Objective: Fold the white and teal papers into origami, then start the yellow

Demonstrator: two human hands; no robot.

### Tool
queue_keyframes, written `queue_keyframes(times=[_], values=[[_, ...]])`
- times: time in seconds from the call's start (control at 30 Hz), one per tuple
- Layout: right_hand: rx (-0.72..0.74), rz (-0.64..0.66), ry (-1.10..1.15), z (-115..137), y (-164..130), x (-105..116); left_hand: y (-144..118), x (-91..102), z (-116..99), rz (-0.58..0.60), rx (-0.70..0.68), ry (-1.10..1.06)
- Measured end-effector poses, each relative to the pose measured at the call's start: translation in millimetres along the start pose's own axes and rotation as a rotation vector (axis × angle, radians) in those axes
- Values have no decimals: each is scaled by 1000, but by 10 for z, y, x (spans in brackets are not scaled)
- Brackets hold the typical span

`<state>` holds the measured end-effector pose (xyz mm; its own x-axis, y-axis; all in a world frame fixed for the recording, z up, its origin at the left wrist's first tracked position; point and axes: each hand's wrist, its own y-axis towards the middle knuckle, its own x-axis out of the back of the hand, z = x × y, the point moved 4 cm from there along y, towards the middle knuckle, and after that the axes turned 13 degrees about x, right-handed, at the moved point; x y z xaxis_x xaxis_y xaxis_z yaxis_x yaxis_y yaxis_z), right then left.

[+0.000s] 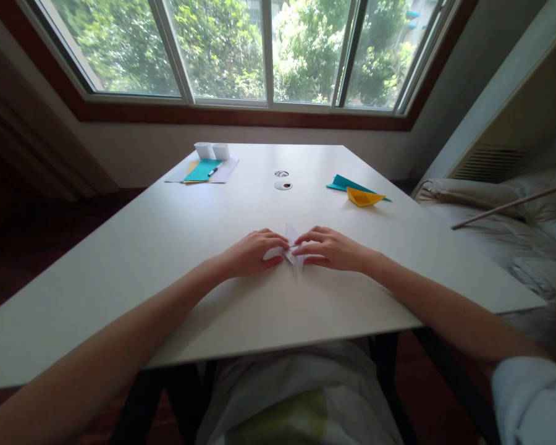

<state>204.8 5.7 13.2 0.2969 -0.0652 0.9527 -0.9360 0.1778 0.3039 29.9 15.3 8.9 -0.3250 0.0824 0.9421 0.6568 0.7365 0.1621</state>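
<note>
— Head view: what are the hands at?
— Left hand (252, 252) and right hand (330, 248) meet over a small white folded paper (291, 246) at mid worktop (167, 247), fingertips pinching and pressing it flat, mid-fold I'd judge; a crisp crease calls for aligned edges

— Anything around?
— Yellow paper boat (364, 197) on a teal folded sheet (343, 183) far right, teal paper stack (204, 170) and two white cups (212, 150) far left; all well apart, nothing obstructs

Two hands: left hand (252, 252), right hand (330, 248). One white folded paper (291, 241). Two folded models at 1 o'clock: teal paper model (343, 183), yellow paper boat (363, 197). Two white cups (204, 150) at 11 o'clock.
</note>
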Motion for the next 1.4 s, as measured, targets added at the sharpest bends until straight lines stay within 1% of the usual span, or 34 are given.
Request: queue_keyframes(times=[0.17, 0.33, 0.43, 0.5, 0.63, 0.7, 0.77, 0.83, 0.9, 1.03, 1.1, 1.17, 1.27, 1.4], values=[[69, 21, -90, 52, 36, -66, -3, -5, 0, -23, -16, -40], [129, 20, -184, 66, 40, -70, -24, 9, -47, -8, -43, 0], [128, -20, -203, 74, 55, -77, -30, 22, -71, -9, -45, 27], [66, -104, -170, 59, 65, -61, -28, 36, -83, -16, -45, 23], [-154, -376, 5, -5, 51, 26, -5, 73, -99, -85, -35, -15], [-265, -492, 77, -21, 35, 75, 13, 94, -107, -165, -25, -46], [-349, -559, 117, -13, 28, 117, 27, 118, -118, -264, -8, -97], [-400, -599, 138, 10, 30, 153, 32, 144, -132, -354, 17, -172], [-421, -632, 157, 31, 36, 181, 29, 170, -150, -415, 50, -252], [-382, -670, 177, 46, 47, 209, 14, 223, -179, -490, 127, -390], [-367, -658, 160, 45, 52, 211, 15, 231, -185, -483, 172, -464], [-387, -659, 152, 41, 52, 216, 22, 227, -188, -455, 223, -549], [-459, -724, 198, 25, 39, 230, 30, 225, -199, -426, 277, -683], [-552, -831, 337, -40, 5, 216, 32, 233, -205, -413, 285, -814]])
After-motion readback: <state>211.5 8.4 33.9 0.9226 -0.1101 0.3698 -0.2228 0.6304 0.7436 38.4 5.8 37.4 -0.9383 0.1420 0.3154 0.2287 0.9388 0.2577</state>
